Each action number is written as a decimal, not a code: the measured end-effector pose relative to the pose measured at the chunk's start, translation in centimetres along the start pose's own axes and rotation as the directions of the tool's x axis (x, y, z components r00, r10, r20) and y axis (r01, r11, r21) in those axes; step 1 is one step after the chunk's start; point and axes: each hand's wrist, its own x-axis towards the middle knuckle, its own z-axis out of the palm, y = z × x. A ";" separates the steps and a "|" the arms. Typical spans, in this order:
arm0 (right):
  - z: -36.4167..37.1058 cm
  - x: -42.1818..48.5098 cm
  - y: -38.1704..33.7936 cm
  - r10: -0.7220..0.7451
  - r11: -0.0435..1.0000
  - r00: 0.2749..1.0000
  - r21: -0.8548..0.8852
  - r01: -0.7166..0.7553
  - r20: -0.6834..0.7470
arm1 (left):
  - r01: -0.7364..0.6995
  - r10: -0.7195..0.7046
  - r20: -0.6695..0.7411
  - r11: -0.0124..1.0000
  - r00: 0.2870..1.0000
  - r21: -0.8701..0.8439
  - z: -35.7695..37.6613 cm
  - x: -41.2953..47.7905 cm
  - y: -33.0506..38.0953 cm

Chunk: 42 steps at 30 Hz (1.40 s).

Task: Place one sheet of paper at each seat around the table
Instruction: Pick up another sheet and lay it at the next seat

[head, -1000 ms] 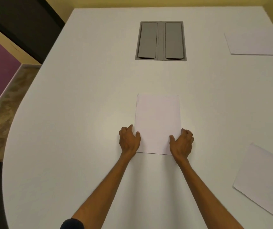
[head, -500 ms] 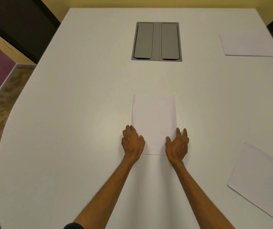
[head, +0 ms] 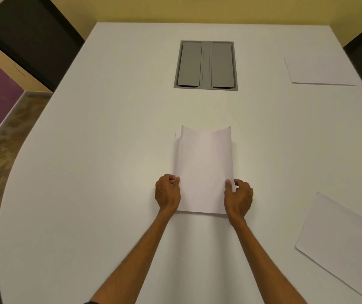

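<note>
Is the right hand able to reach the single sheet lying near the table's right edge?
Probably yes: bare table separates the right hand from that sheet, but the hand now grips the paper stack.

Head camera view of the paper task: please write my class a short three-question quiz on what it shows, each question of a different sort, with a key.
1. True or false: the stack of paper in the middle of the table lies perfectly flat.
2. Multiple choice: besides the stack, how many single sheets lie on the table? A) none B) two C) four
3. Short answer: where do the left hand and the right hand grip the stack?

Key
1. False: its far corners curl upward.
2. B: the far right sheet and the near right sheet.
3. At its two long side edges, near the end closest to the person.
</note>
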 end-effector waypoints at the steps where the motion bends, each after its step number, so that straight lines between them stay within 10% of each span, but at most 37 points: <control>1: -0.3 -0.2 -0.1 0.021 0.999 1.000 0.047 -0.021 0.007 | 0.004 -0.004 0.004 0.999 1.000 -0.044 -0.2 -0.1 0.0; 15: -9.6 -8.8 -7.4 -0.036 0.815 0.994 0.578 -0.030 0.102 | -0.059 0.034 -0.062 0.883 0.998 -0.466 -12.3 -9.4 2.5; 42: -13.2 -37.8 -13.9 -0.457 0.670 0.815 0.740 0.053 0.356 | -0.335 -0.036 -0.583 0.789 0.812 -0.515 -39.1 -28.3 -11.3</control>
